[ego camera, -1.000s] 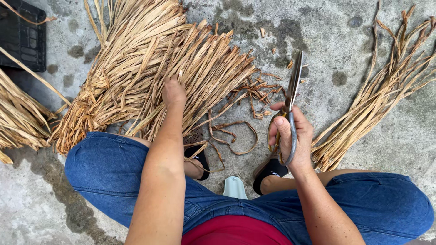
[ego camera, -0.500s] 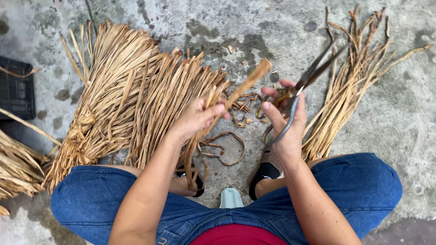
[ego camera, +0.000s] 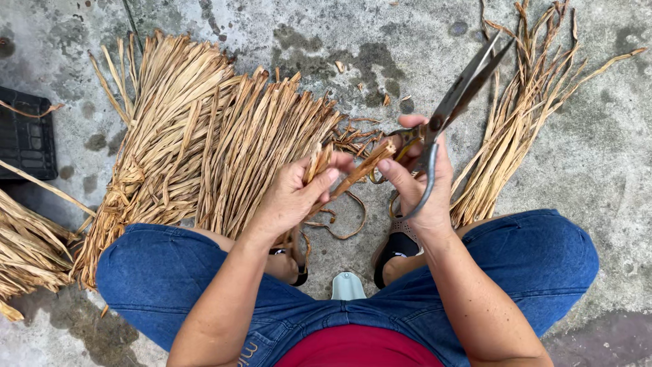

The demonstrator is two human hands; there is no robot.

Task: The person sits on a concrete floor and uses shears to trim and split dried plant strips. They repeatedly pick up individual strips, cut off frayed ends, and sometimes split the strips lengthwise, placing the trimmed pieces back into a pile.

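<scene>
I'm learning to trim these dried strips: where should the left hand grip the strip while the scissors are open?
Probably near the strip's low end, from the left, as the left hand does: its far end points toward the scissors in the right hand.

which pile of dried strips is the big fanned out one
The heap on the person's left: it spreads wide like a fan, bunched near the left knee. The pile on the right is a far slimmer bundle, beyond the scissors held in the right hand.

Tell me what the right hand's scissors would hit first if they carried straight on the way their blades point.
The scissors in the right hand point up and to the right. Going straight on, the tips would most likely meet the top of the dried strip bundle lying on the concrete floor, though depth is unclear since the blades are raised above it.
</scene>
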